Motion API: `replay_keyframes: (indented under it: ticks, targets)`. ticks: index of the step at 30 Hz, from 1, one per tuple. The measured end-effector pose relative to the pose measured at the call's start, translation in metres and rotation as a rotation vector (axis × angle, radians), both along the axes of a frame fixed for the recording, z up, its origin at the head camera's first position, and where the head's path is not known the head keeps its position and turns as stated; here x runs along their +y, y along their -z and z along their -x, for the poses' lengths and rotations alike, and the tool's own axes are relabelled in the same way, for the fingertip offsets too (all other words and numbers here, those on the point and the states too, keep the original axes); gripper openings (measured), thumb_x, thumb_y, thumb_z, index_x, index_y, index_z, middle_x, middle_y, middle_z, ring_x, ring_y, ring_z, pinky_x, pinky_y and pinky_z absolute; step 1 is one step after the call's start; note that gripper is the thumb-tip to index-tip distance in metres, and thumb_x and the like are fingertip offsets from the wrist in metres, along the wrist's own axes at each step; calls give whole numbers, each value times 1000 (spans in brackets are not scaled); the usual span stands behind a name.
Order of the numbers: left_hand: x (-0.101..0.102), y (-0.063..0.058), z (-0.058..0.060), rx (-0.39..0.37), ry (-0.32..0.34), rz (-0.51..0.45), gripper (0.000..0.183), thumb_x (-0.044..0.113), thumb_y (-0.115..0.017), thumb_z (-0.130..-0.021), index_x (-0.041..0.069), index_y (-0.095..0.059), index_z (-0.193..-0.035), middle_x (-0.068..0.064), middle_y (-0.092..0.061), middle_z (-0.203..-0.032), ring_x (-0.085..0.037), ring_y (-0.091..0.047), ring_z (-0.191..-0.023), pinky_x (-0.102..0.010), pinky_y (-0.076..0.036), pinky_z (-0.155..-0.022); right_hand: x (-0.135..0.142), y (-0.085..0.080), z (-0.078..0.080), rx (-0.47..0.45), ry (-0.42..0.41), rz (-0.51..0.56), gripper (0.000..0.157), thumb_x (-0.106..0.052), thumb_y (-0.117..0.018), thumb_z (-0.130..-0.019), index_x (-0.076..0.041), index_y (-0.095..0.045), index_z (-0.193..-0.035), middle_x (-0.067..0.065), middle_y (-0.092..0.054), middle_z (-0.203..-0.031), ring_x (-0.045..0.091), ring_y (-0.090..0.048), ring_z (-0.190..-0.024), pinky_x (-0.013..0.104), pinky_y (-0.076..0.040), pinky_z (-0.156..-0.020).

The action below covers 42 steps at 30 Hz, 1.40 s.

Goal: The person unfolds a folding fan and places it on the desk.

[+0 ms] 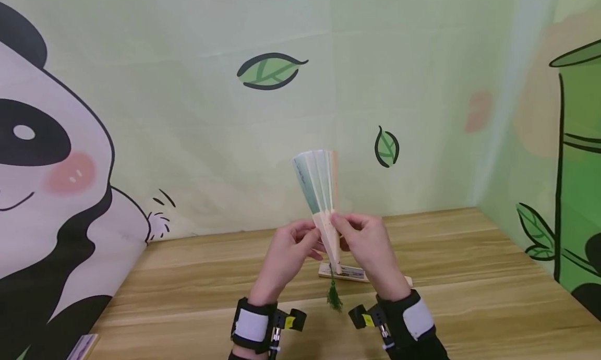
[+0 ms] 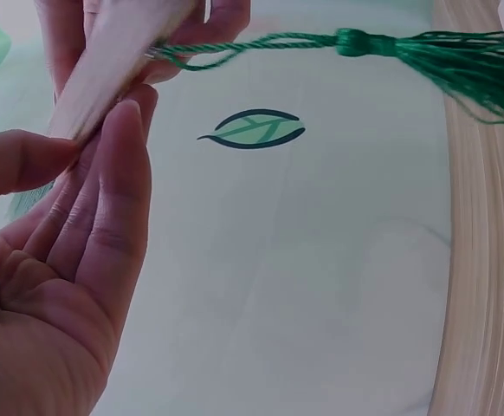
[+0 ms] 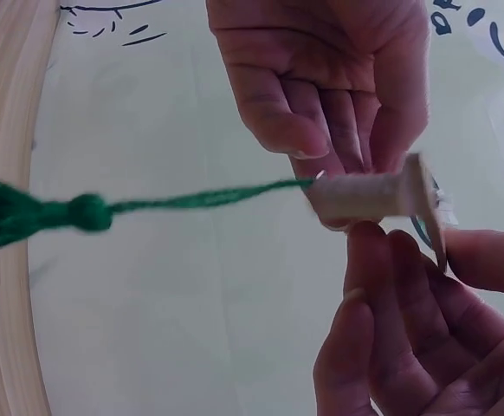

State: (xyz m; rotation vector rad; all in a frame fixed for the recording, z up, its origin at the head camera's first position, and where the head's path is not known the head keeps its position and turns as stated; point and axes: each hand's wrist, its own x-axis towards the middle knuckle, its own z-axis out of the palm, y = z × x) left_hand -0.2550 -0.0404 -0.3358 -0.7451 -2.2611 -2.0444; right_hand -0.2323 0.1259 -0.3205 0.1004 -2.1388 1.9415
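Evidently, fingers (image 2: 118, 212) of the left hand (image 1: 287, 250) and right hand (image 1: 371, 242) pinch the bare sticks (image 1: 327, 235) of the part-open fan (image 1: 322, 201) above the table (image 1: 211, 276); it seems light, its pleated leaf (image 1: 315, 175) fragile, so stiff sticks suit gripping.

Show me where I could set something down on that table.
The table looks bare right of the flat strip, to the right wall, and left of the left hand, toward the printed panda, short of a patterned item at the near-left edge. Crowded: the middle, where that hand and the right hand hold the fan, tassel hanging.
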Motion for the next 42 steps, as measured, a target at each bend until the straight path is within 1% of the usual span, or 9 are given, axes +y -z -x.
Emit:
replay_keyframes:
  ticks: [12,14,16,21,23,27,33,39,42]
  targets:
    - [-1,-1,0,8,-27,-16,24,16,-57,-100,-4,-64,-113,-14,-71,-93,-32,-69,-81,-41,-58,-68,-1,-1,-1,34,58,-29,29,-27,-64,-97,0,-74,-101,12,-64,-79,26,-59,-66,27,-52,-58]
    - [-2,0,0,8,-28,-14,24,16,-57,-100,-4,-64,-112,-14,-71,-92,-31,-69,-80,-40,-58,-67,-2,-1,-1,41,58,-18,28,-25,-63,-97,1,-73,-102,12,-64,-79,26,-58,-64,26,-51,-55]
    - [-2,0,0,2,-28,-12,23,13,-56,-100,-5,-64,-113,-14,-71,-92,-36,-68,-82,-39,-58,-67,-2,0,-1,41,55,-5,26,-22,-63,-97,1,-71,-107,12,-66,-79,24,-58,-61,25,-50,-52]
    - [-4,-1,-1,-12,-32,-17,24,13,-54,-101,-3,-63,-116,-14,-71,-94,-43,-66,-87,-38,-58,-67,-2,0,0,15,55,9,25,-17,-60,-99,-3,-63,-119,12,-69,-79,20,-58,-56,23,-47,-49]
    - [-4,-1,-1,-8,-33,-20,24,16,-56,-101,-2,-64,-115,-12,-71,-94,-40,-67,-86,-37,-58,-67,-2,-1,0,8,59,6,25,-18,-60,-99,-4,-62,-120,12,-69,-78,21,-59,-56,23,-46,-48]
    - [-5,-1,0,3,-33,-21,25,17,-56,-101,-2,-64,-114,-13,-71,-94,-39,-67,-85,-39,-58,-68,-2,-2,0,11,58,0,22,-17,-60,-99,-4,-60,-116,12,-68,-75,23,-61,-55,24,-44,-47]
    - [-7,-1,2,-21,-30,-48,27,19,-55,-101,-2,-63,-117,-15,-70,-97,-28,-69,-82,-42,-58,-70,-1,-5,-3,7,59,6,18,-16,-59,-99,-2,-55,-109,12,-67,-71,22,-63,-53,24,-45,-47]
    - [-9,-1,2,-32,-30,-70,30,23,-54,-102,-2,-63,-116,-15,-70,-96,-26,-69,-82,-40,-58,-70,1,-6,-4,17,55,24,16,-15,-58,-100,-1,-52,-104,14,-68,-81,24,-66,-59,26,-47,-48]
    - [-9,-1,2,-30,-32,-69,31,24,-54,-102,-2,-63,-117,-16,-69,-96,-26,-69,-82,-39,-58,-69,0,-5,-4,37,65,35,14,-15,-58,-100,-1,-53,-101,14,-62,-83,23,-63,-58,25,-46,-46]
